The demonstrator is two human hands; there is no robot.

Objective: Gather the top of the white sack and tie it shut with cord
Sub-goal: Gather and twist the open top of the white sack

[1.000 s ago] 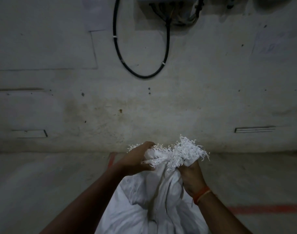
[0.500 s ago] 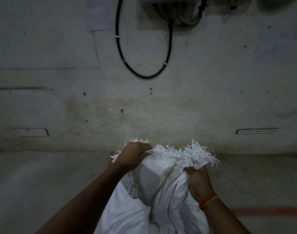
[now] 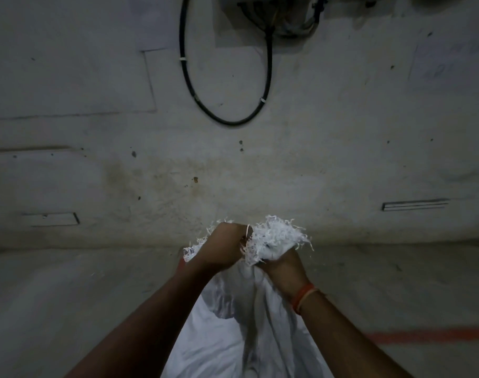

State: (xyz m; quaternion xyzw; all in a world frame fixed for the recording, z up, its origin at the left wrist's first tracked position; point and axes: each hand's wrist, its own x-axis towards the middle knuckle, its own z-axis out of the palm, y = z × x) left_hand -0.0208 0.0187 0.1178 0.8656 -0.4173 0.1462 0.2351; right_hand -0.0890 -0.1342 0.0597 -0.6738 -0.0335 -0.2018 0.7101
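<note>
A white woven sack stands in front of me, its frayed top edge bunched up. My left hand is closed over the left part of the gathered top. My right hand, with an orange band on the wrist, grips the right part just below the frayed fringe. Both hands sit close together at the sack's mouth. A thin pale strand shows between the hands; I cannot tell whether it is cord or loose fringe.
A stained concrete wall rises right behind the sack. A black cable loop hangs from a box high on it. The grey floor spreads on both sides, with a red line at the right.
My left hand moved right and up, drawing the sack's spread top together toward my right hand. The fringe is now bunched more tightly between both hands.
</note>
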